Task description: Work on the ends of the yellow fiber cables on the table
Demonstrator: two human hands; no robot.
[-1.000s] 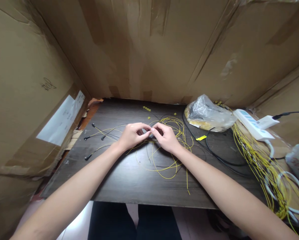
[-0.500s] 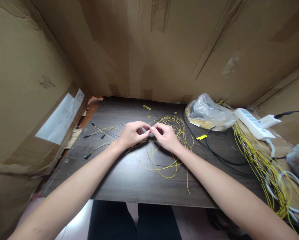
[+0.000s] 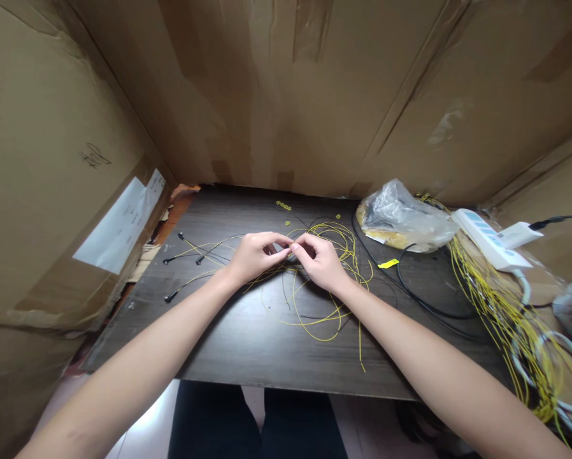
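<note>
Both hands meet fingertip to fingertip over the middle of a dark table. My left hand is closed in a pinch, thumb against forefinger. My right hand pinches right beside it, so the tips nearly touch. Thin yellow and black wires run under and between the fingers; the exact bit being pinched is mostly hidden. Leftward from my left hand, several wires end in small black plugs. Looser yellow coils spread around and behind my right hand.
Small yellow pieces lie at the back of the table. To the right are a clear plastic bag, a black cable with a yellow tag, a white power strip and a yellow wire bundle. Cardboard walls surround the table.
The whole view has shifted slightly, so everything sits a little further right. Both hands keep their pinch at the same spot, with only slight finger movement.
</note>
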